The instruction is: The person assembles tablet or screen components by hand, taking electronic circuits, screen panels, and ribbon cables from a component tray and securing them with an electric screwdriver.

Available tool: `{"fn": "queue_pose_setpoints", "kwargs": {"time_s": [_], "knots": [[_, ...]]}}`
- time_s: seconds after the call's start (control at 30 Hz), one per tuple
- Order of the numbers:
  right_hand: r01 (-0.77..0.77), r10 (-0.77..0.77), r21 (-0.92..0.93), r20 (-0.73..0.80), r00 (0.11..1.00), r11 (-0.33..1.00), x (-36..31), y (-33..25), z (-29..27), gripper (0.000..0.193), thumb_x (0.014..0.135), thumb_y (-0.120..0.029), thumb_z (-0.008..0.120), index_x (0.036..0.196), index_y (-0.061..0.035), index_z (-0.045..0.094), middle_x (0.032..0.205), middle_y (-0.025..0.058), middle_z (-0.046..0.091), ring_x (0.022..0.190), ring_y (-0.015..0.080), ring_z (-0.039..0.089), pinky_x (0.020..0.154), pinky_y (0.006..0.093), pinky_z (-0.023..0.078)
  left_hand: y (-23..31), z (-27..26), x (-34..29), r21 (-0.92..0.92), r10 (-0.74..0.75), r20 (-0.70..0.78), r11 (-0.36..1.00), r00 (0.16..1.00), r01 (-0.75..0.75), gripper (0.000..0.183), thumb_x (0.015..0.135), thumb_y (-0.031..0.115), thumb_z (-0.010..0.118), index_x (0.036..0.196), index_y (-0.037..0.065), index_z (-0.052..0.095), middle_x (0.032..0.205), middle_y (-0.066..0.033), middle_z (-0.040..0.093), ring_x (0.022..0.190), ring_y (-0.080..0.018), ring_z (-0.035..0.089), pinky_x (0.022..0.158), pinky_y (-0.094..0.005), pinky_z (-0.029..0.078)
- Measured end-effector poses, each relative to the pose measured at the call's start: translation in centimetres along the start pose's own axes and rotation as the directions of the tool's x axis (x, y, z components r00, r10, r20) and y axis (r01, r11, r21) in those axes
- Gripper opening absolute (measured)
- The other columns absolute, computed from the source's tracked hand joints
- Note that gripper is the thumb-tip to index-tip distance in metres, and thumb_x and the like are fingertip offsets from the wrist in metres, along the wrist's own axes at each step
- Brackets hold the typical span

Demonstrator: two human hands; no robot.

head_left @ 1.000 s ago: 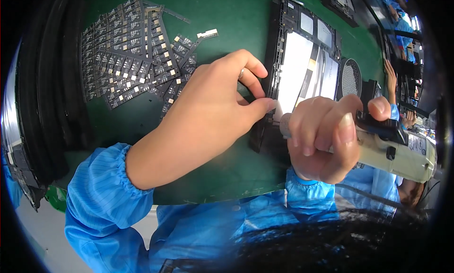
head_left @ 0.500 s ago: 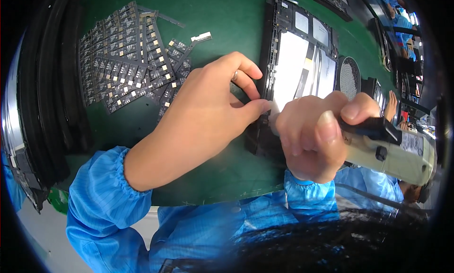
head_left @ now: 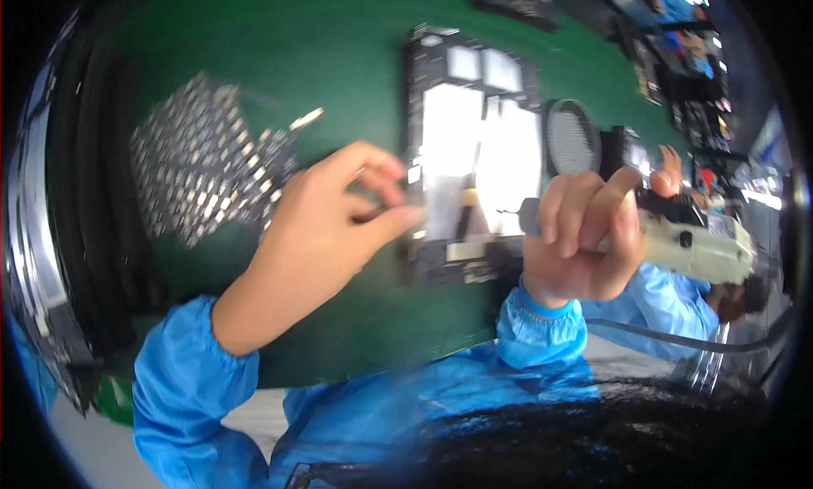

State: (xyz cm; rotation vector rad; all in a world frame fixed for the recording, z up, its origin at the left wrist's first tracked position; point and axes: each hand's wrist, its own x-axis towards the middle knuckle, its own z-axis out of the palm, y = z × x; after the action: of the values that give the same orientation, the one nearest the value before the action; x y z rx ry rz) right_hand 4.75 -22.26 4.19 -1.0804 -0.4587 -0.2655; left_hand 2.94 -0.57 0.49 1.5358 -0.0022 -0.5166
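- In the head view, the picture is blurred, so small details are difficult to see.
- The left hand (head_left: 309, 222) is bent, with its thumb and index finger apart, at the left edge of the opened electronic device (head_left: 453, 129). One cannot tell if it pinches some small part there, or if it only touches the frame.
- The right hand (head_left: 580, 235) is closed around a pale electric screwdriver (head_left: 703, 250), whose thin tip points left, over the device. Whether the tip touches it cannot be told.
- The device lies on the green table (head_left: 356, 74), between the two hands and a little farther away; it has a black frame and shiny white panels.
- To the left, many small circuit boards (head_left: 199, 163) lie overlapping in a pile, beyond the left hand.
- A round dish (head_left: 549, 142) stands just beside the device, on its right.
- Another dark device (head_left: 517, 0) lies at the far edge of the view.
- At right, a co-worker's hand (head_left: 670, 167) is raised, with fingers upward.
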Motion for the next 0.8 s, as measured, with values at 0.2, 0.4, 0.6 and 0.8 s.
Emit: {"fn": "queue_pose_setpoints", "kwargs": {"time_s": [0.2, 0.4, 0.6, 0.8], "knots": [[0.171, -0.367, -0.425, -0.439, 0.82, 0.889, 3.9, -2.7, -10.5, 0.031, 0.089, -0.006, 0.059, 0.118, -0.0036, 0.048, 0.059, 0.0014, 0.038, 0.043, 0.0106, 0.035, 0.042, 0.0286, 0.033, 0.6, 1.5, -0.7, -0.077, -0.087, -0.092, 0.994, 0.992, 0.08, 0.034, 0.086, 0.005, 0.076, 0.113, 0.0, 0.056, 0.096, -0.0048, 0.06, 0.07, -0.007, 0.064, 0.047, -0.0202, 0.045], [0.135, -0.318, -0.392, -0.45, 0.834, 0.91, 4.8, -1.7, -11.5, 0.031, 0.087, -0.002, 0.062, 0.117, -0.0004, 0.051, 0.06, 0.0031, 0.042, 0.044, 0.0108, 0.039, 0.042, 0.0278, 0.036, 2.2, 2.1, -0.2, -0.029, -0.183, -0.155, 0.983, 0.971, 0.181, 0.038, 0.082, -0.002, 0.078, 0.113, 0.001, 0.056, 0.097, -0.0053, 0.06, 0.077, -0.0086, 0.065, 0.062, -0.0186, 0.049], [0.012, -0.243, -0.434, -0.482, 0.842, 0.901, 4.8, -0.6, -11.7, 0.033, 0.088, -0.005, 0.06, 0.12, -0.0015, 0.049, 0.058, 0.0018, 0.038, 0.043, 0.0104, 0.038, 0.042, 0.0267, 0.034, 2.1, 2.1, 0.0, -0.025, -0.208, -0.178, 0.978, 0.962, 0.207, 0.04, 0.081, -0.005, 0.078, 0.114, 0.001, 0.055, 0.096, -0.0054, 0.061, 0.08, -0.0097, 0.066, 0.064, -0.0189, 0.049], [0.049, -0.274, -0.398, -0.532, 0.801, 0.916, 4.5, -0.8, -12.5, 0.029, 0.089, 0.0, 0.063, 0.116, -0.0004, 0.053, 0.062, 0.0031, 0.046, 0.046, 0.0099, 0.04, 0.045, 0.0272, 0.037, 1.8, 2.0, 0.2, 0.0, -0.222, -0.174, 0.974, 0.959, 0.225, 0.042, 0.08, -0.008, 0.077, 0.115, 0.001, 0.055, 0.098, -0.0065, 0.06, 0.082, -0.0115, 0.067, 0.066, -0.0195, 0.052]]}}
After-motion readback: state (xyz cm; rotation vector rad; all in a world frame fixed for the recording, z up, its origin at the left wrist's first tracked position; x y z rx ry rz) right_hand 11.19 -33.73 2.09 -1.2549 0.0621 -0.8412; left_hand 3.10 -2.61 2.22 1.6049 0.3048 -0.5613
